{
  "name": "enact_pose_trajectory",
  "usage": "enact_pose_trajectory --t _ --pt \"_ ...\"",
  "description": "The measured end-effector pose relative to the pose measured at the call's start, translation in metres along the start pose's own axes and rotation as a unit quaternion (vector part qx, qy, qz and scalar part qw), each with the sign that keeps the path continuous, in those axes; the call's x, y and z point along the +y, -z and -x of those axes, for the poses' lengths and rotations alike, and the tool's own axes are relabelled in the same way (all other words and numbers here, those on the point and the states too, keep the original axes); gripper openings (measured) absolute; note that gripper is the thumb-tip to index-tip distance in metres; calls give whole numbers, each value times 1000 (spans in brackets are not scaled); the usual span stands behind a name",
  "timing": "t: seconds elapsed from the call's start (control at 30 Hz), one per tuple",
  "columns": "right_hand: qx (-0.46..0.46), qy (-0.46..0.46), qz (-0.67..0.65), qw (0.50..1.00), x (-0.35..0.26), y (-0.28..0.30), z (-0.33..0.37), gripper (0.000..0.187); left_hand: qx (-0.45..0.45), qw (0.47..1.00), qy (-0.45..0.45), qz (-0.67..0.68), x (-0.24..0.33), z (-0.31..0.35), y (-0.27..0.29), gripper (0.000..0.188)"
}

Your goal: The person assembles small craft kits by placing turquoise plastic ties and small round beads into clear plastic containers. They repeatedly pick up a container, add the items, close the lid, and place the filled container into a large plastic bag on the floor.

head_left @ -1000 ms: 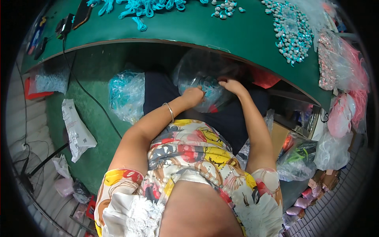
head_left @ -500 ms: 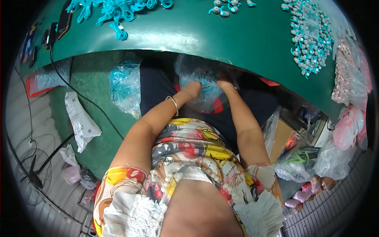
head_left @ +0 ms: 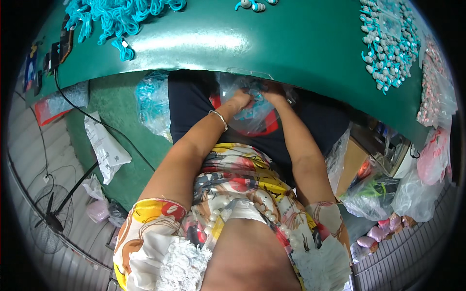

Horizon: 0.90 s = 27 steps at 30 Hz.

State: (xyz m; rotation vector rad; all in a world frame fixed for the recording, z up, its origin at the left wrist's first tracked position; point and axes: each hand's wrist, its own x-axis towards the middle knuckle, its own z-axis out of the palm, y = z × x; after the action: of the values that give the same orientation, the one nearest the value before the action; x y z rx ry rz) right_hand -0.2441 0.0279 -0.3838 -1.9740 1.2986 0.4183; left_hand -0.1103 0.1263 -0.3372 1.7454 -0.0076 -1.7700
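Between my knees, just below the table edge, a clear plastic bag [head_left: 253,120] hangs with teal cords showing inside. My left hand [head_left: 241,100] is closed at the bag's left side, its fingers curled near the teal cords. At the upper right of the bag, my right hand [head_left: 274,93] is closed on the plastic; shadow partly hides its fingertips. A bundle of teal cords [head_left: 127,50] lies on the green table, nearest the front edge, below a larger pile of teal cords [head_left: 124,19].
The green table [head_left: 291,48] arches over my lap. Grey and teal earphones [head_left: 388,53] are heaped at its right. A bag of teal cords [head_left: 153,106] stands left of my leg. A black cable [head_left: 104,123] crosses over the floor, near a fan [head_left: 52,220]. Bags and a cardboard box [head_left: 353,165] stand right.
My left hand has risen slightly within the bag's area, and its curled fingers show more clearly. The right hand stays at the bag's upper right. The view has shifted a little.
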Motion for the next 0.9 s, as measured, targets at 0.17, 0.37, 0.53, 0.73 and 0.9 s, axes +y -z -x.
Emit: enact_pose_trajectory --t 0.17,0.37,0.53,0.73,0.9 --pt "37 74 10 997 -20 18 18 37 9 1000 -6 22 -11 -14 4 37" --pt "32 124 -3 992 -32 33 26 31 -60 996 -21 68 15 14 7 53" --pt "-11 171 -95 981 -34 42 37 33 -99 992 -4 82 17 20 17 46" --pt "-124 124 -352 919 -24 48 47 35 -186 979 15 81 22 29 31 32" --pt "-235 27 -383 893 -35 81 55 35 -211 968 31 130 32 41 34 29"
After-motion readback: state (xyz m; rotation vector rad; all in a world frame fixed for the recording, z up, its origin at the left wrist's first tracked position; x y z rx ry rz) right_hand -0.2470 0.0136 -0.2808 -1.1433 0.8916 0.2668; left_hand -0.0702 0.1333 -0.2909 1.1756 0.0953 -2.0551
